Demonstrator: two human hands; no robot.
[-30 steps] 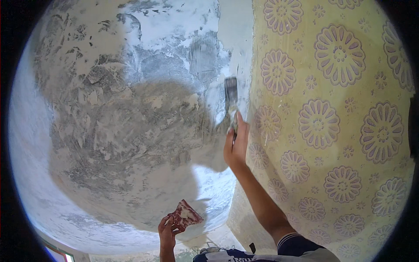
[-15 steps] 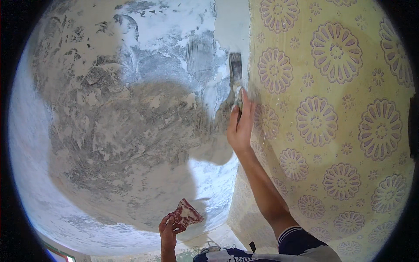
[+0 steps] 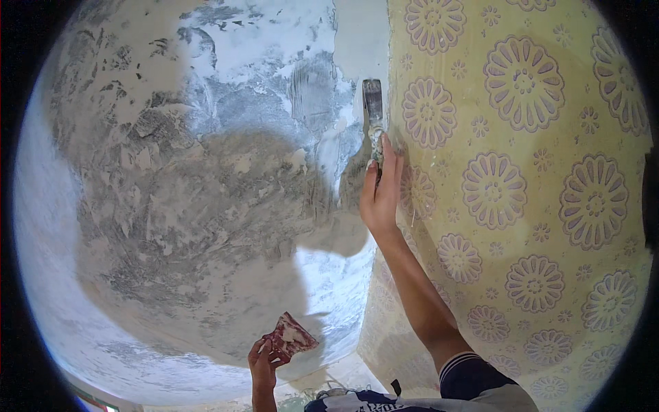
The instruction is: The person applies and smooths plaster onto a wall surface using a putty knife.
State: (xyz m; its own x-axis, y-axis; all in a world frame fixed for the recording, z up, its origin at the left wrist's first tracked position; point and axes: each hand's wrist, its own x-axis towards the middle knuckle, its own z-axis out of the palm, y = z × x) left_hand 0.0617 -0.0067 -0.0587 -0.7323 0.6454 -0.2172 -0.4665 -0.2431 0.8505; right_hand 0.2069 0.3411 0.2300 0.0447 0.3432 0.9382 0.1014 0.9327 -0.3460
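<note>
My right hand grips the putty-smeared handle of a scraper with a wide metal blade. The blade is on a pale strip of smooth plaster, just left of the edge of the yellow flowered wall. Lower down, my left hand holds a dark red, roughly triangular plate with whitish putty smeared on it; whether it is another scraper I cannot tell.
A mottled grey and white plastered wall fills the left and centre, partly under my shadow. The flowered wall meets it in a corner running down to a pale floor. A coloured frame shows at the lower left edge.
My right hand and the scraper have moved up along the pale strip since a second ago, with only slight movement in the last half second. My left hand has stayed low with the plate.
</note>
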